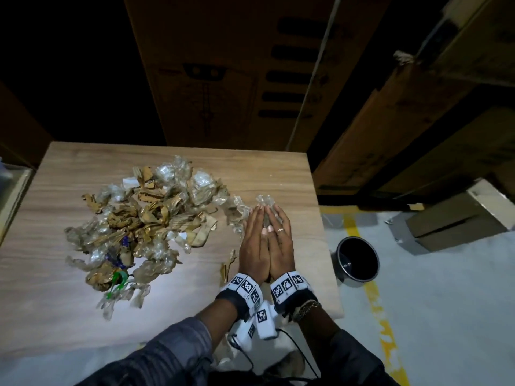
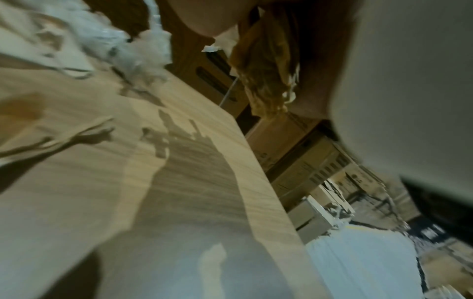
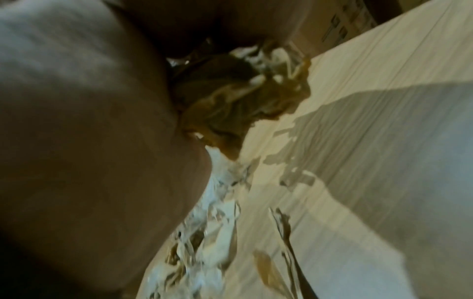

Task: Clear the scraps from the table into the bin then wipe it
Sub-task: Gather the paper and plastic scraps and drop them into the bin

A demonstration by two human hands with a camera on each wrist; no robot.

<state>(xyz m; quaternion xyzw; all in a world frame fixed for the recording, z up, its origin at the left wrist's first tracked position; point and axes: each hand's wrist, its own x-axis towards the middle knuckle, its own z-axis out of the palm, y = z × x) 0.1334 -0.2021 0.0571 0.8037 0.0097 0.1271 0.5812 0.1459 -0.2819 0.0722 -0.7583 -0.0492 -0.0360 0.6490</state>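
Note:
My left hand [image 1: 252, 238] and right hand [image 1: 281, 238] are pressed palm to palm with straight fingers, above the right part of the wooden table [image 1: 278, 174]. Between them they carry a bunch of scraps; crumpled clear plastic [image 1: 266, 202] sticks out past the fingertips. The left wrist view shows brown paper [image 2: 266, 66] squeezed between the palms, and the right wrist view shows the same bunch [image 3: 238, 97]. A big pile of brown paper and clear plastic scraps [image 1: 139, 227] lies left of the hands. The black round bin [image 1: 358, 260] stands open on the floor, right of the table.
A small brown scrap [image 1: 228, 263] lies by my left wrist. Large cardboard boxes [image 1: 223, 79] stand behind the table. Another box [image 1: 457, 221] lies on the floor beyond the bin. A yellow line [image 1: 376, 302] runs across the grey floor.

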